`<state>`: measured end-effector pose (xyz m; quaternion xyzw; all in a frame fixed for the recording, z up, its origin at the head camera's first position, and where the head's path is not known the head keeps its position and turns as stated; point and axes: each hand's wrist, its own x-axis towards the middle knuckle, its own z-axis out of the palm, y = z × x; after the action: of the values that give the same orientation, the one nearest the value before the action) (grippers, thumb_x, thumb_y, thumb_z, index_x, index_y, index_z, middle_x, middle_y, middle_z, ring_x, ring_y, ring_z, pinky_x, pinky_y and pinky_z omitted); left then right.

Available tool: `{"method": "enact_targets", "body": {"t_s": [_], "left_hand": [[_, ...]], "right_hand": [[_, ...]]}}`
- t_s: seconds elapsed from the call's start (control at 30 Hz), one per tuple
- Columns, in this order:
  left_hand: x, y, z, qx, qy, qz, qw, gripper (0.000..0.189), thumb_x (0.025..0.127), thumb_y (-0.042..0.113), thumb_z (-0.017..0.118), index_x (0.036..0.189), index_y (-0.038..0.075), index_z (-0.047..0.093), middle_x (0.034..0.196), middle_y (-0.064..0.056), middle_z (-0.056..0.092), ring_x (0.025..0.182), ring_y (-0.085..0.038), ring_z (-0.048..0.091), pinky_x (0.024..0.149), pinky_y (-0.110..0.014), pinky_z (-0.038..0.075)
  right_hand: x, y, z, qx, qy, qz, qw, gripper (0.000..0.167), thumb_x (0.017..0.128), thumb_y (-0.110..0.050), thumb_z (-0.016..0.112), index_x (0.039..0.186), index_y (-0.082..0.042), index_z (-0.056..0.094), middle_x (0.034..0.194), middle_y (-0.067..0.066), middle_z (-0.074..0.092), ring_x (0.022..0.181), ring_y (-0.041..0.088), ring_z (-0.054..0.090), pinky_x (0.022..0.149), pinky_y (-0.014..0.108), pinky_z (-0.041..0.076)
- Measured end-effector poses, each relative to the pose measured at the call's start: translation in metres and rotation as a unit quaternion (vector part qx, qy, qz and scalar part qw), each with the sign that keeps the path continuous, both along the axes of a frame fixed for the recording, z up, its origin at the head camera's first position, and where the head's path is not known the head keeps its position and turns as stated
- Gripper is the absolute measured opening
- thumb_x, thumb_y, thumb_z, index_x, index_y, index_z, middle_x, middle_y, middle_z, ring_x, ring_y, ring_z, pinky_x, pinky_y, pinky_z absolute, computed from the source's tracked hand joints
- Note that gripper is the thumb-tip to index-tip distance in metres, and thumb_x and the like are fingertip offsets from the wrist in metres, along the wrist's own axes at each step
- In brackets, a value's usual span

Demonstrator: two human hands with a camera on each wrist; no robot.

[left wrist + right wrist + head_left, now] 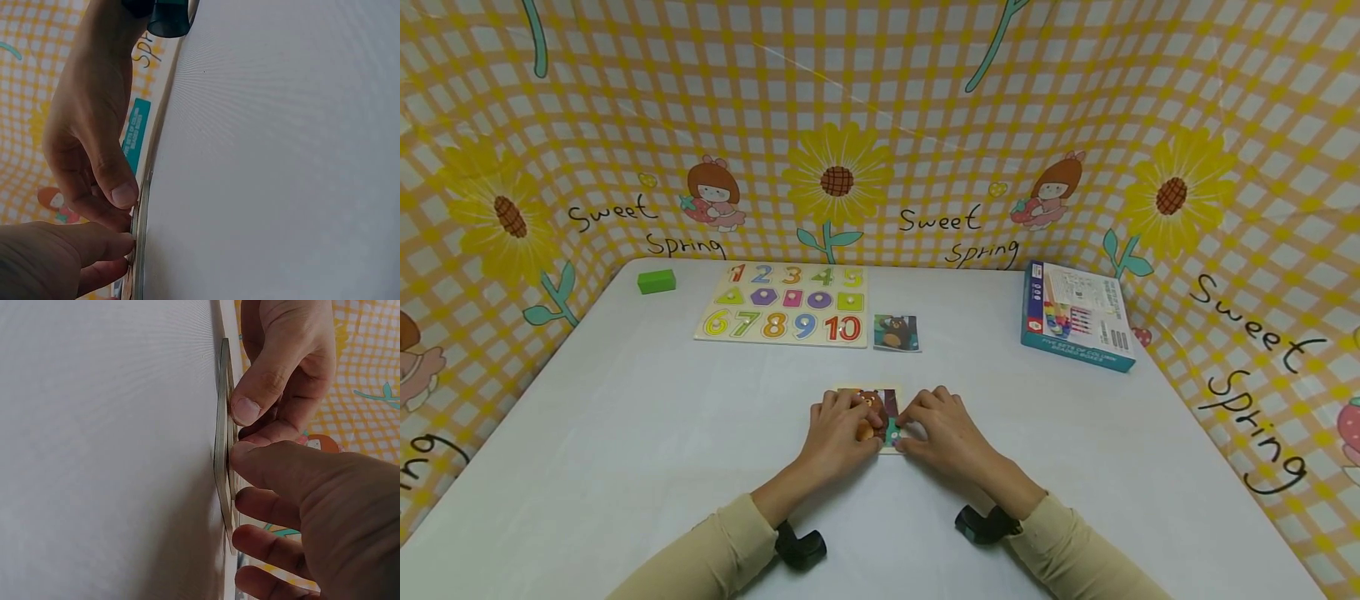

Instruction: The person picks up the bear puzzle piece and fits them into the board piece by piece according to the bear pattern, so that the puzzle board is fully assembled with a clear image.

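A small flat wooden puzzle with a brown bear picture lies on the white table in front of the person. Across its left and middle part rests the left hand, thumb and forefinger tips on the picture. At the right side, the right hand touches the picture with its thumb and fingertips, and a pale wood border shows beside them. The wrist views see the puzzle edge-on, low on the table, with both hands' fingertips against its top face. The hands cover much of the picture.
Behind the puzzle lies a matching bear picture card, beside a number-and-shape board. A green block is at the back left, a boxed bead set at the back right. Checked cloth walls the table's back and sides.
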<state>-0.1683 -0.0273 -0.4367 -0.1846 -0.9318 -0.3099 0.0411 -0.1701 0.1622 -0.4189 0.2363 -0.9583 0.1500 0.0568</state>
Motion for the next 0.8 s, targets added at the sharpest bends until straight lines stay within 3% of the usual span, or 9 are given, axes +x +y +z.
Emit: {"method": "enact_targets", "body": {"t_s": [0.8], "left_hand": [[0.0019, 0.0028, 0.0009, 0.002, 0.011, -0.004, 0.9999, 0.010, 0.078, 0.024, 0.072, 0.085, 0.018, 0.068, 0.107, -0.004, 0.055, 0.105, -0.024, 0.041, 0.089, -0.047, 0.032]], "right_hand": [[-0.0009, -0.0008, 0.0010, -0.005, -0.004, 0.003, 1.0000, 0.020, 0.073, -0.032, 0.079, 0.086, -0.019, 0.072, 0.092, -0.003, 0.061, 0.091, 0.016, 0.046, 0.083, 0.035, 0.036]]}}
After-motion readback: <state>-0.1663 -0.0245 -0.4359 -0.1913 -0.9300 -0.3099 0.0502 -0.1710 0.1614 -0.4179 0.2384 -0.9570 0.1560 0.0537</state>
